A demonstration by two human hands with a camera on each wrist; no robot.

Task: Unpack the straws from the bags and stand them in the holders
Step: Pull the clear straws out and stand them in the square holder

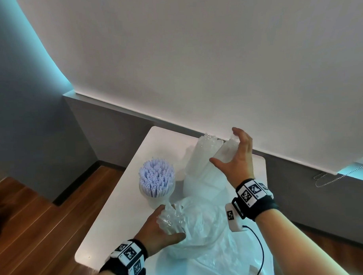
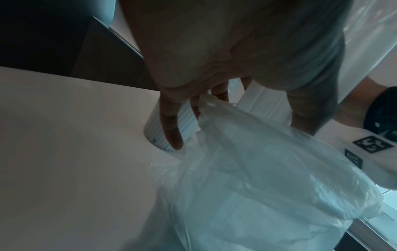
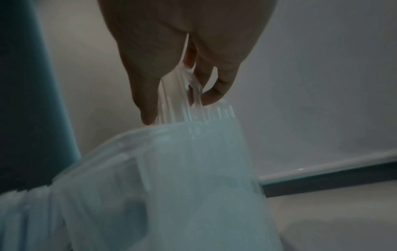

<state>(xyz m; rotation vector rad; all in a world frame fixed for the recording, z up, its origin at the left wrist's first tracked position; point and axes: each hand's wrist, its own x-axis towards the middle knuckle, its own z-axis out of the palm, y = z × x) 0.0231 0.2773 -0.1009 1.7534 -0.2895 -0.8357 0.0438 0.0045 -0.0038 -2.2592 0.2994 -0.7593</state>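
A clear holder (image 1: 195, 178) stands at the back of the white table (image 1: 117, 211) with clear straws (image 1: 203, 144) upright in it. My right hand (image 1: 224, 145) grips another bundle of clear straws (image 1: 228, 151) over that holder's rim; the right wrist view shows my right hand (image 3: 179, 108), the bundle (image 3: 171, 98) and the holder (image 3: 171, 178). A second holder (image 1: 157, 196) is packed with pale lilac straws (image 1: 156, 177). My left hand (image 1: 171, 222) grips clear straws inside a thin plastic bag (image 1: 202, 225), also seen under the left hand (image 2: 236, 132) as the bag (image 2: 268, 178).
Crumpled plastic (image 1: 222, 261) lies at the table's front. A black cable (image 1: 260, 249) runs from my right wrist. A grey wall ledge (image 1: 134, 112) runs just behind the table. Wooden floor (image 1: 35, 224) lies to the left, past the table edge.
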